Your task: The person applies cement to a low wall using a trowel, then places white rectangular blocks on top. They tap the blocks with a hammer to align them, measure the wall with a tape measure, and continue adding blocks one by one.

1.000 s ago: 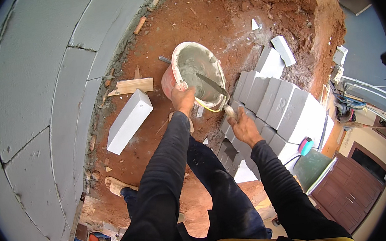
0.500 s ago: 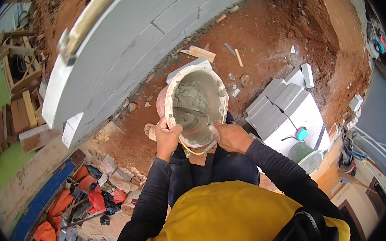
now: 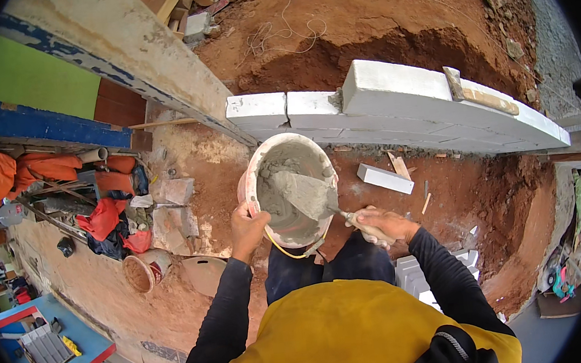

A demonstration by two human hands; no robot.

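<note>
In front of my legs is a bucket [image 3: 252, 179] with a pale, mortar-crusted rim and a yellow handle [image 3: 277, 246]. Wet grey mortar [image 3: 287, 156] fills part of it. My left hand [image 3: 248, 232] grips the near left side of the rim, thumb over the edge. My right hand [image 3: 387, 226] is closed round the pale handle of a trowel, to the right of the bucket. The trowel's blade [image 3: 302, 193], coated with mortar, reaches over the right rim into the bucket's mouth. Whether the blade touches the mortar below, I cannot tell.
Beyond the bucket runs a low white block wall [image 3: 432, 122], a wooden float [image 3: 485, 98] on its top. A loose white block [image 3: 385, 178] lies on the red soil. More blocks [image 3: 411, 275] are by my right leg. Another bucket [image 3: 147, 271] and rubble [image 3: 172, 228] are left.
My view has turned left, so the wall now lies across ahead, carrying the bucket round with me. My right hand has moved away from the rim, and the trowel blade now shows.
</note>
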